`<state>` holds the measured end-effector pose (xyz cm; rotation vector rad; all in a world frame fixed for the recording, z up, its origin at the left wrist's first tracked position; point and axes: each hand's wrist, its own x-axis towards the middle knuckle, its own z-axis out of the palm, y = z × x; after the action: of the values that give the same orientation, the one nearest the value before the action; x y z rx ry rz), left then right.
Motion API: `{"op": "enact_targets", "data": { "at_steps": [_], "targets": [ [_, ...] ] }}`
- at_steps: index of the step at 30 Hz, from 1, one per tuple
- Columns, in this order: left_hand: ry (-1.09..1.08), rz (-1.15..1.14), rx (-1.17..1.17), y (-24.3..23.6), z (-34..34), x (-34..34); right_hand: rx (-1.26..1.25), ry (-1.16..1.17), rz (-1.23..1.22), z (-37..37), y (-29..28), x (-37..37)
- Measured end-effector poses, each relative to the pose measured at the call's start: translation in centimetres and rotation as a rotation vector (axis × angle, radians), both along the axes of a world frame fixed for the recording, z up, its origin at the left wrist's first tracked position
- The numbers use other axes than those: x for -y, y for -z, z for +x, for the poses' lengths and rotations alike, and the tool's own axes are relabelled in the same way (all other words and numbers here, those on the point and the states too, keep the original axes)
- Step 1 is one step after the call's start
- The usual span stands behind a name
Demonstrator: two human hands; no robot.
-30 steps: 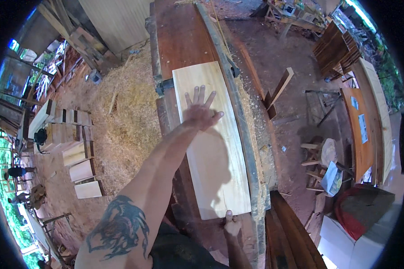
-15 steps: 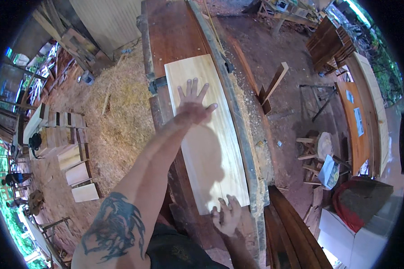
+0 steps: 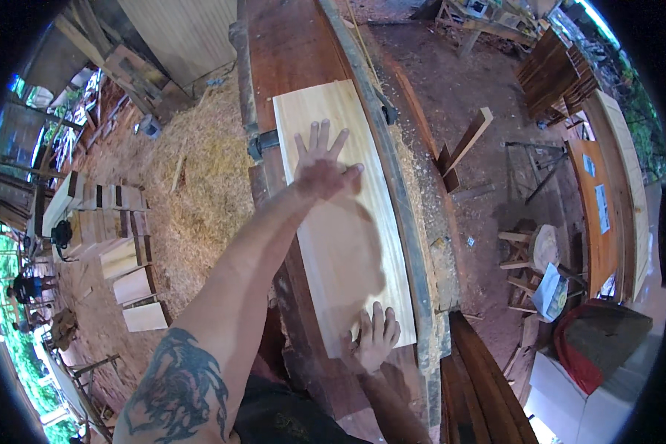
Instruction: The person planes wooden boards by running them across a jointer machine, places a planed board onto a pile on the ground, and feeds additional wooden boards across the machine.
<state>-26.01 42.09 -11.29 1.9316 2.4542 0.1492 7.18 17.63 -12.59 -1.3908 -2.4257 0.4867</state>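
A pale wooden board [image 3: 348, 244] lies lengthwise on a long, dark workbench [image 3: 292, 55]. My left hand [image 3: 324, 172] rests palm down on its far half, fingers spread wide. The tattooed left arm reaches across from the lower left. At the board's near end, my right hand [image 3: 374, 339] is laid over the surface with fingers apart and slightly bent; part of its palm is beyond the near edge. Neither hand grips anything. A shadow covers the wood between them. Beside the board's far left edge, a dark metal clamp-like piece [image 3: 263, 142] sits on the bench.
Wood shavings [image 3: 207, 163] cover the ground left of the bench, with stacked wood blocks [image 3: 100, 211] beyond. Dark planks [image 3: 481, 385] lean at the near right. Further right stand a round-topped stool [image 3: 544, 248] and an orange-brown slab [image 3: 596, 214]. A person [image 3: 29, 287] is far left.
The board has slid a little away from me along the bench, with my left hand still flat on it. My right hand has moved forward, further over its near end.
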Motion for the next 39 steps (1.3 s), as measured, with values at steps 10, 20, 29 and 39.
{"op": "enact_targets", "data": {
  "at_steps": [10, 20, 29, 39],
  "targets": [
    [-0.043, -0.065, 0.028, -0.1, -4.4, -4.2, 0.031, -0.068, -0.044, -4.9, -0.5, -4.8],
    [-0.04, 0.056, -0.012, 1.0, -9.8, -8.4, 0.102, -0.1, 0.0, -10.8, -0.2, -9.4],
    [-0.022, 0.09, -0.028, 2.1, -15.1, -13.0, 0.079, -0.04, 0.148, -16.3, 0.6, -13.9],
    [-0.036, 0.099, -0.074, 3.3, -21.7, -19.0, 0.119, -0.029, 0.151, -22.7, 1.1, -19.4]
  ]
}}
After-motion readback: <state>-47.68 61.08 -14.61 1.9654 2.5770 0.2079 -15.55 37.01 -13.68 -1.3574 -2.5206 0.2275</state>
